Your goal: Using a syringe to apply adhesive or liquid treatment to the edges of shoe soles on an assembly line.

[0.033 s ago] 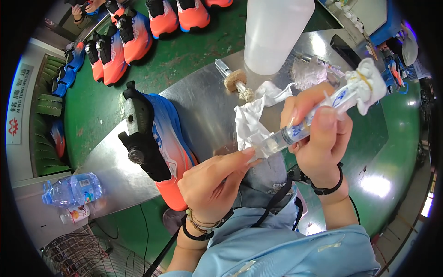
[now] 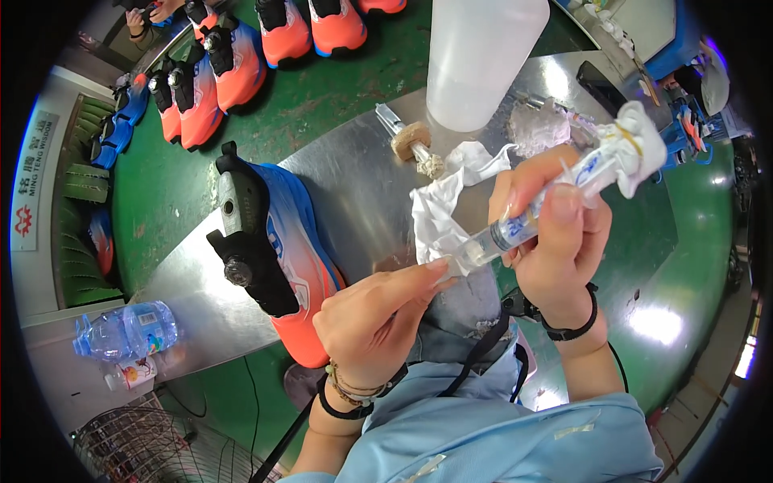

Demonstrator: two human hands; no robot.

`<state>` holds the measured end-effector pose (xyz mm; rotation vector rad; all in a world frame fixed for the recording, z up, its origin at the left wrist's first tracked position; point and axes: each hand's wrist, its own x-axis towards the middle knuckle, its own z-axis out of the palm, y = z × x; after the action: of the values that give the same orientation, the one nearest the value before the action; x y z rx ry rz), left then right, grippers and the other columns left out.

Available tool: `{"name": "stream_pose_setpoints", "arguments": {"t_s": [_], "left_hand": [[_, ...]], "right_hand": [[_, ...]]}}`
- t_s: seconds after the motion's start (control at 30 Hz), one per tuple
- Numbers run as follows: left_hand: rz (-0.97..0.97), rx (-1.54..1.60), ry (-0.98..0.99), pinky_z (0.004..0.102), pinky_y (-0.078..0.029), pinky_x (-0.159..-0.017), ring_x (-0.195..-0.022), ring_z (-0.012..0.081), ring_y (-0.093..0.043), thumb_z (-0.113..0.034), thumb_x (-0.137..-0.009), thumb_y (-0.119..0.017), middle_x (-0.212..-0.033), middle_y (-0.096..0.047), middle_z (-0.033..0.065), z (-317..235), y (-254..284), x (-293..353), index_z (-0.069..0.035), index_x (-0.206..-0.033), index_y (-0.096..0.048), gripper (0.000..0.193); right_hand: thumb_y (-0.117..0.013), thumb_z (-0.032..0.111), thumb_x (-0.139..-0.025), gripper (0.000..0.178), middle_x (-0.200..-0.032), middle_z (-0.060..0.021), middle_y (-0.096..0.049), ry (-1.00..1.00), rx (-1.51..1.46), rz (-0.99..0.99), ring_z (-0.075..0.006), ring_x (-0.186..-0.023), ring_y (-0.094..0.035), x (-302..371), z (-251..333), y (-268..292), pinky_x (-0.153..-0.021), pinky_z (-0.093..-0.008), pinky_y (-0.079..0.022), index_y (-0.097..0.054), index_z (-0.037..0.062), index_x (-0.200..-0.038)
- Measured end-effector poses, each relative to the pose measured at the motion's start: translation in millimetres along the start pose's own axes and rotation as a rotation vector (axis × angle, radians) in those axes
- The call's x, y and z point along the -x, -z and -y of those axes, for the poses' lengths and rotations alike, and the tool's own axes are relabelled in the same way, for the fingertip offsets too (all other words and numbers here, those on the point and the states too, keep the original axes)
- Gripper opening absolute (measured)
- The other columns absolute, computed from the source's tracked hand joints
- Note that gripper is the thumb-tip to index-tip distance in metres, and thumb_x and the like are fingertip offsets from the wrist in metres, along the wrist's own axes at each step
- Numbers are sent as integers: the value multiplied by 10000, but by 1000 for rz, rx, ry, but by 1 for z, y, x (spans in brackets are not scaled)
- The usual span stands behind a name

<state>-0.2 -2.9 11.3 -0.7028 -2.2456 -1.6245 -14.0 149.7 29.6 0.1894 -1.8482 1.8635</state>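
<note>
Between my two hands slants a clear plastic syringe (image 2: 510, 232) with blue markings and a dark ring inside. My right hand (image 2: 573, 258) is closed round its body, the thumb lying on top. At the syringe's lower left end my left hand (image 2: 362, 318) pinches the clear tip with thumb and forefinger. White cloth (image 2: 638, 153), bound with a yellowish band, wraps the other end. Just left of my left hand stands a blue and orange running shoe (image 2: 304, 282) with a black collar and round dial. A crumpled white cloth (image 2: 435, 217) lies beyond the syringe.
A translucent white container (image 2: 475, 88) stands at the far side of the metal tabletop (image 2: 346, 177). Near it lie a brush-like tool with a brown collar (image 2: 411, 141) and a clear lump (image 2: 539, 129). More shoes (image 2: 233, 68) stand at far left; plastic bottles (image 2: 133, 330) lie at left.
The syringe's cloth-wrapped end has shifted slightly left and down with my right hand. My left hand keeps its pinch, and the shoe has not moved.
</note>
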Motion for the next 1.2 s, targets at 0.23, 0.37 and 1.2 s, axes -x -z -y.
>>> {"name": "stream_pose_setpoints", "arguments": {"t_s": [0.23,0.37,1.2], "left_hand": [[27,94,89,205,-488,-563,-618,162,-643,35,-694,-677,-743,-661,93,19,-6,7,-20,-883,-648,199],[21,188,278,201,-495,-591,-663,146,-651,35,-717,-670,-747,-662,103,10,-4,5,9,-885,-635,174],[27,440,451,181,-488,-546,-725,156,-650,40,-782,-612,-778,-656,129,-11,-8,-3,64,-965,-586,187]], "right_hand": [[-486,139,-892,125,-740,-41,-564,-212,-260,8,-2,-513,-450,3,-15,14,-420,-145,-341,-511,16,-899],[-431,320,-905,285,-595,-23,-446,-80,-259,-237,-43,-424,-366,-8,5,17,-368,-186,-279,-462,50,-816],[-441,311,-899,312,-734,-49,-571,-109,-300,-172,-43,-486,-481,-3,11,23,-403,-168,-385,-531,21,-829]]}}
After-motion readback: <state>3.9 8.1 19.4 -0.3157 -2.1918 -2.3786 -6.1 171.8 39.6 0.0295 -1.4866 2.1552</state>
